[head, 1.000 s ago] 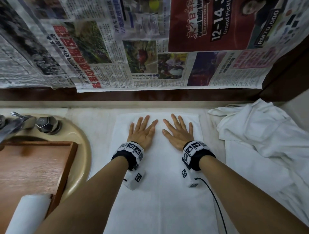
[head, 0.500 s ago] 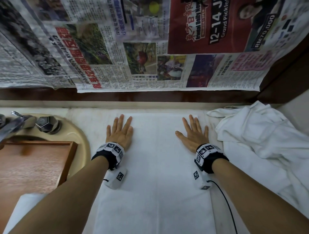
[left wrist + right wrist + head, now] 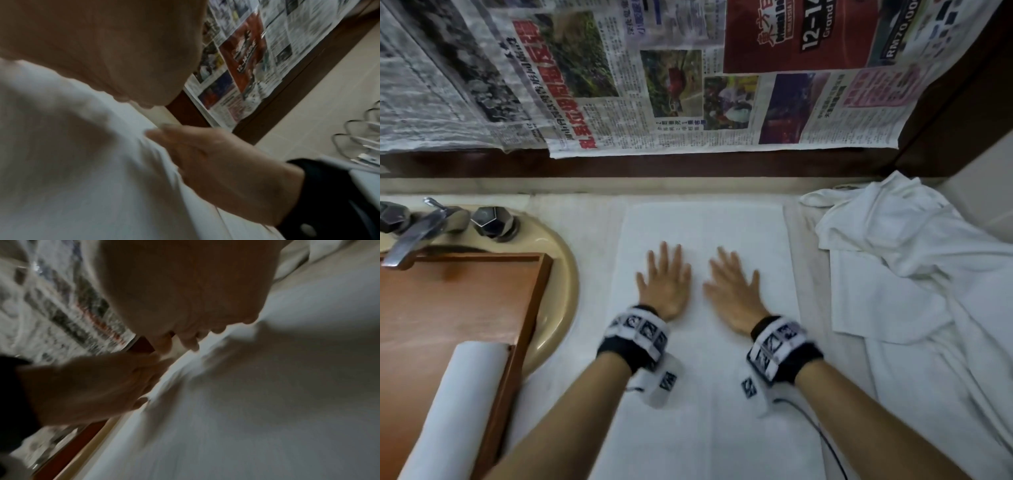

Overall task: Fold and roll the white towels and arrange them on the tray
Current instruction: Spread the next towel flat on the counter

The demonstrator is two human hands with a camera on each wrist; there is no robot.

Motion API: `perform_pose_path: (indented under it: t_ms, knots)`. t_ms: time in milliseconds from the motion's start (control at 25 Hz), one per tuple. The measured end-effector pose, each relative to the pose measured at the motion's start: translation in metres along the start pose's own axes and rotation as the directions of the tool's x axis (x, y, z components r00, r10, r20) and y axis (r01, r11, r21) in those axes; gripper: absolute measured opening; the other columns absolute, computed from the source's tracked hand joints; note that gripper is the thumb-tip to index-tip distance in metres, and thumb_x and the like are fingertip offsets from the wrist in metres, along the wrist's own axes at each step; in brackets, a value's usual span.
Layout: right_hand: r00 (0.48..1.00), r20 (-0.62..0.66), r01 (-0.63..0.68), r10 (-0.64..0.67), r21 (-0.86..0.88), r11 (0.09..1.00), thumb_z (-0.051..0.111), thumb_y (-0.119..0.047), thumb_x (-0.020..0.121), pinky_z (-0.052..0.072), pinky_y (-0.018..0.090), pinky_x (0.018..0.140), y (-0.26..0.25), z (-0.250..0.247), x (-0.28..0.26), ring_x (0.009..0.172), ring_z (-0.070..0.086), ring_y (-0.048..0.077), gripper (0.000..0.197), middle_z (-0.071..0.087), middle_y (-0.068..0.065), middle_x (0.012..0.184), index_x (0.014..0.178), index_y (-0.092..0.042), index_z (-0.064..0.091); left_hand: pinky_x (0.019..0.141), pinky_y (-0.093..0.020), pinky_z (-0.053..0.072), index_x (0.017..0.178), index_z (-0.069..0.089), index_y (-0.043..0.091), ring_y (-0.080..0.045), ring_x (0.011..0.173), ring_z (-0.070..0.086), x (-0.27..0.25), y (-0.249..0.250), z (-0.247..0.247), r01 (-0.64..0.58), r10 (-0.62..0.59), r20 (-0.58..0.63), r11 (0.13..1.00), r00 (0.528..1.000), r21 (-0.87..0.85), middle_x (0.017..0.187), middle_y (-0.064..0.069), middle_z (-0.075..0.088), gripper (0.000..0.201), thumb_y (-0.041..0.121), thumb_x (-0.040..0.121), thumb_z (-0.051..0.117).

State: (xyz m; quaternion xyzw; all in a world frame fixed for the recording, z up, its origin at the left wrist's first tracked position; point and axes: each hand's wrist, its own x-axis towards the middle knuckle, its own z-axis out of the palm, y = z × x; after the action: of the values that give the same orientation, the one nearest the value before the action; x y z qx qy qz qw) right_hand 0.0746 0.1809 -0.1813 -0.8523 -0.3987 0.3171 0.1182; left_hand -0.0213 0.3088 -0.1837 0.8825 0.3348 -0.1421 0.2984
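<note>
Towel point(image 3: 705, 394) lies flat under both hands' straight fingers point(image 3: 666, 255).

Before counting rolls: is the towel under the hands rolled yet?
No, the towel lies flat; both hands press it.

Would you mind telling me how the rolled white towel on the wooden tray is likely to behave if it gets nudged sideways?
The rolled towel is round and lies loose on the tray, so it would probably roll. It looks soft, so it should give under fingers. The tray's raised rim may stop it. Nothing visible secures the roll, so it might loosen.
</note>
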Motion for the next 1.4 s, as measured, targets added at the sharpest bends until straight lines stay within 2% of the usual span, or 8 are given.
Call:
perform_pose_path:
  t_ms: [120,280,480,680,880,1080,1240,1400]
  knots:
    - [0.997,0.082,0.007,0.01,-0.211,0.977,0.017,-0.043,0.104,-0.012,0.059,0.114,0.018,0.037,-0.04,0.144,-0.027,0.016,0.061,-0.031,-0.006,0.156,0.153,-0.025,-0.014,0.116,-0.046,-0.015,0.152,-0.012,0.036,-0.017,0.144,-0.026,-0.041,-0.031,0.031,-0.043,0.04,0.027,0.992,0.999,0.122,0.156,0.007,-0.028,0.055,0.047,0.103,0.009]
    - [0.919,-0.079,-0.393,0.385,-0.124,0.911,0.016,-0.047,0.102,-0.014,0.061,0.112,0.062,0.023,-0.071,0.143,-0.031,0.018,0.068,-0.038,-0.003,0.153,0.149,-0.019,-0.024,0.119,-0.048,-0.011,0.152,-0.016,0.028,-0.02,0.145,-0.024,-0.056,-0.082,0.011,0.288,-0.283,-0.137,0.957,0.949,0.021,0.157,0.003,-0.027,0.06,0.049,0.101,0.007]
    - [0.996,0.069,0.078,-0.062,-0.262,0.962,0.022,-0.041,0.103,-0.01,0.054,0.117,0.009,0.088,-0.13,0.144,-0.027,0.014,0.068,-0.036,-0.006,0.151,0.151,-0.017,-0.019,0.116,-0.04,-0.017,0.153,-0.013,0.031,-0.014,0.144,-0.027,-0.12,-0.028,0.073,-0.163,0.157,0.05,0.976,0.986,0.145,0.155,0.009,-0.029,0.057,0.046,0.102,0.009]
    - [0.903,-0.071,-0.429,0.424,-0.09,0.899,0.019,-0.048,0.101,-0.016,0.059,0.113,0.06,0.066,-0.153,0.145,-0.025,0.015,0.071,-0.032,-0.004,0.155,0.15,-0.016,-0.021,0.118,-0.048,-0.013,0.153,-0.015,0.025,-0.02,0.145,-0.026,-0.145,-0.093,0.055,0.28,-0.273,-0.102,0.959,0.957,0.053,0.156,0.004,-0.03,0.062,0.048,0.101,0.009]
    - [0.995,0.054,0.089,-0.078,-0.238,0.967,0.022,-0.039,0.103,-0.006,0.058,0.116,-0.002,0.121,-0.187,0.145,-0.023,0.012,0.064,-0.033,-0.013,0.15,0.153,-0.022,-0.014,0.116,-0.041,-0.017,0.153,-0.011,0.03,-0.013,0.144,-0.026,-0.201,-0.047,0.103,-0.222,0.213,0.075,0.963,0.974,0.149,0.154,0.012,-0.029,0.06,0.052,0.099,0.004]
    - [0.917,-0.093,-0.397,0.388,-0.127,0.909,0.016,-0.047,0.102,-0.014,0.059,0.114,0.03,0.114,-0.201,0.145,-0.023,0.013,0.067,-0.029,-0.005,0.156,0.151,-0.017,-0.018,0.117,-0.047,-0.014,0.154,-0.01,0.026,-0.018,0.146,-0.022,-0.213,-0.102,0.083,0.193,-0.188,-0.065,0.977,0.98,0.088,0.159,0.007,-0.022,0.058,0.044,0.103,0.011]
    - [1.0,0.002,0.018,-0.018,-0.14,0.99,0.004,-0.046,0.099,-0.009,0.058,0.116,-0.024,0.163,-0.216,0.145,-0.022,0.012,0.062,-0.023,-0.009,0.159,0.153,-0.021,-0.013,0.116,-0.04,-0.015,0.155,-0.007,0.022,-0.016,0.147,-0.02,-0.238,-0.054,0.122,-0.154,0.154,0.028,0.988,0.988,-0.005,0.16,0.004,-0.018,0.056,0.039,0.104,0.01]
    - [0.986,-0.163,-0.011,-0.032,-0.255,0.967,0.002,-0.05,0.094,-0.004,0.053,0.118,0.004,0.185,-0.237,0.147,-0.016,0.012,0.066,-0.015,-0.009,0.161,0.155,-0.024,-0.002,0.119,-0.042,-0.011,0.155,-0.007,0.027,-0.013,0.147,-0.018,-0.256,-0.078,0.152,-0.125,0.161,-0.133,0.963,0.978,0.24,0.16,0.009,-0.016,0.058,0.045,0.101,0.005]
